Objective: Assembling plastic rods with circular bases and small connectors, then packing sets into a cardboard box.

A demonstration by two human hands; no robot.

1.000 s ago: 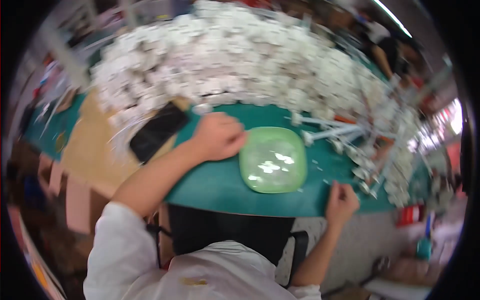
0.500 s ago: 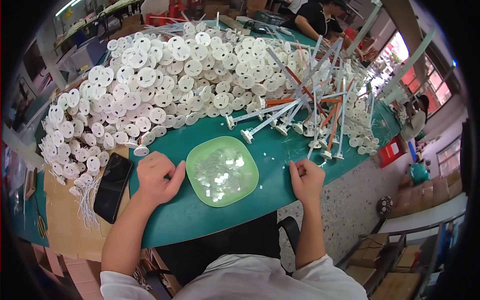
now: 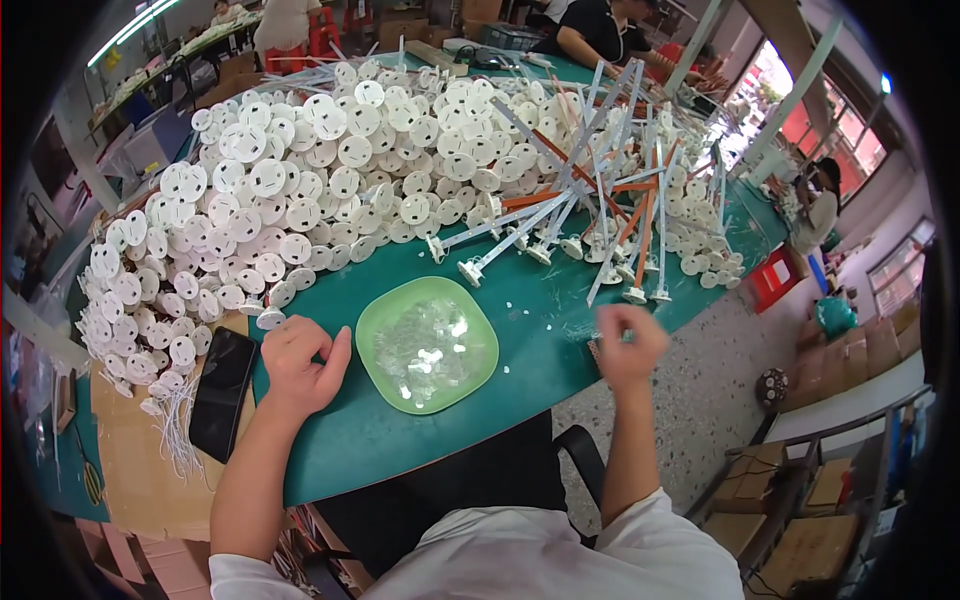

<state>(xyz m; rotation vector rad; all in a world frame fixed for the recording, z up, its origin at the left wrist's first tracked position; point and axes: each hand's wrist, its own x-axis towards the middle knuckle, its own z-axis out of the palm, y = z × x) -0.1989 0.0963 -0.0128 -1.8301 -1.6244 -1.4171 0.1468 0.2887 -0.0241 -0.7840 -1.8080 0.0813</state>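
resting left of a green bowl (image 3: 482, 345), the left grip (image 3: 305, 365) is closed together; the right grip (image 3: 630, 345): too blurred to tell.

Rounded-square green bowl (image 3: 476, 374) — clear pieces (image 3: 420, 345) inside

Right hand (image 3: 630, 345) blurred, can't tell if it's gripping anything. Left hand (image 3: 300, 365): palm hidden from me. Bowl's (image 3: 483, 345) clear bits (image 3: 425, 350) too small to ID. Shirt (image 3: 500, 560) cut off at bottom edge.
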